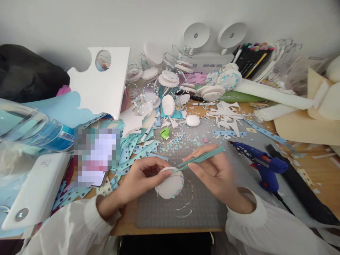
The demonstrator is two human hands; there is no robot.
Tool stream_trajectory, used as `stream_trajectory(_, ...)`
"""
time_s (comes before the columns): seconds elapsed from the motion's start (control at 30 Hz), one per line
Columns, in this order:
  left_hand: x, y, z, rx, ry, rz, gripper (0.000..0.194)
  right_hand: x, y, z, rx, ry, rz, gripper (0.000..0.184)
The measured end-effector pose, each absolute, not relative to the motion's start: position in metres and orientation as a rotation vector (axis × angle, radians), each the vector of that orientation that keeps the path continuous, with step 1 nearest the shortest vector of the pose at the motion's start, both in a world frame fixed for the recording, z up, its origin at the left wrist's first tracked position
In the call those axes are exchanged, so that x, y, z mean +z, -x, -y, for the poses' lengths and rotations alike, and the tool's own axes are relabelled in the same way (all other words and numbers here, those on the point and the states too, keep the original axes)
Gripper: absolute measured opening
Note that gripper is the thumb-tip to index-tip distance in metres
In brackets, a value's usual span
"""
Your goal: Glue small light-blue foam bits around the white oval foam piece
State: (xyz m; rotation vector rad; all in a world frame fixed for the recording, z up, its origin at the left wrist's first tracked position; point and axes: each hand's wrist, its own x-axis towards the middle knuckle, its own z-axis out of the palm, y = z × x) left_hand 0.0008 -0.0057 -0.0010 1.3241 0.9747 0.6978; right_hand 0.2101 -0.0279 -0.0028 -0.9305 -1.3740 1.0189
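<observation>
Between thumb and fingers, my left hand (145, 175) grips the upper edge of a white foam disc (170, 186), which has small pale blue flower pieces along its rim. A thin silvery wire (190, 202) loops from the disc over the grey cutting mat (154, 216). My right hand (212, 171) pinches teal tweezers (204, 154), their tips pointing left at the disc's top edge near my left thumb. Whether the tips hold a piece I cannot tell. Beyond the hands lies a scatter of tiny blue and white flower pieces (180, 141).
A blue glue gun (260, 163) lies to the right, near a long black strip (302, 187). Punched paper strips (132, 152), a phone (101, 156), a white power bank (37, 187) and a water bottle (39, 127) crowd the left. Decorated foam discs (170, 78) pile up behind.
</observation>
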Motion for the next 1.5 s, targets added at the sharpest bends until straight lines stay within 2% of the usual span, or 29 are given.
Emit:
stream_trajectory(0.23, -0.003, 0.0, 0.006, 0.682, -1.354, -0.967, 0.018, -0.004, -0.209, 0.021, 1.254, 1.036, 1.185, 0.012)
stream_trajectory(0.47, -0.003, 0.001, 0.008, 0.658, -1.35, -0.967, 0.02, -0.007, -0.21, 0.018, 1.433, 1.024, 1.108, 0.016)
stream_trajectory(0.67, -0.007, 0.003, 0.007, 0.636, -1.289, -0.869, 0.017, -0.009, -0.21, 0.019, 1.372, 1.025, 1.096, 0.018)
stream_trajectory(0.83, -0.005, 0.004, 0.006, 0.71, -1.199, -0.703, 0.034, -0.013, -0.212, 0.016, 1.286, 1.035, 1.052, 0.017)
stream_trajectory(0.87, -0.004, 0.004, 0.005, 0.764, -1.17, -0.706, 0.034, -0.012, -0.213, 0.015, 1.275, 1.034, 1.036, 0.016)
stream_trajectory(0.97, -0.001, 0.003, 0.0, 0.987, -1.064, -0.804, 0.014, -0.01, -0.213, 0.014, 1.274, 1.027, 0.998, 0.016)
stream_trajectory(1.07, 0.0, 0.002, -0.003, 1.114, -0.97, -0.901, 0.029, -0.009, -0.213, 0.014, 1.289, 1.033, 0.997, 0.017)
stream_trajectory(1.23, -0.002, 0.002, -0.003, 1.098, -0.979, -0.899, 0.041, -0.009, -0.213, 0.014, 1.299, 1.027, 0.994, 0.017)
stream_trajectory(1.3, -0.003, 0.002, -0.002, 1.135, -1.029, -0.919, 0.032, -0.009, -0.212, 0.014, 1.307, 1.012, 0.989, 0.016)
stream_trajectory(1.37, -0.004, 0.002, -0.002, 1.182, -1.072, -0.926, 0.006, -0.009, -0.212, 0.014, 1.315, 0.999, 0.989, 0.015)
stream_trajectory(1.43, -0.003, 0.003, -0.001, 1.2, -1.114, -0.907, 0.035, -0.009, -0.212, 0.013, 1.308, 0.999, 0.994, 0.015)
stream_trajectory(1.5, -0.002, 0.004, 0.0, 1.172, -1.183, -0.889, 0.036, -0.009, -0.212, 0.013, 1.286, 1.008, 0.999, 0.016)
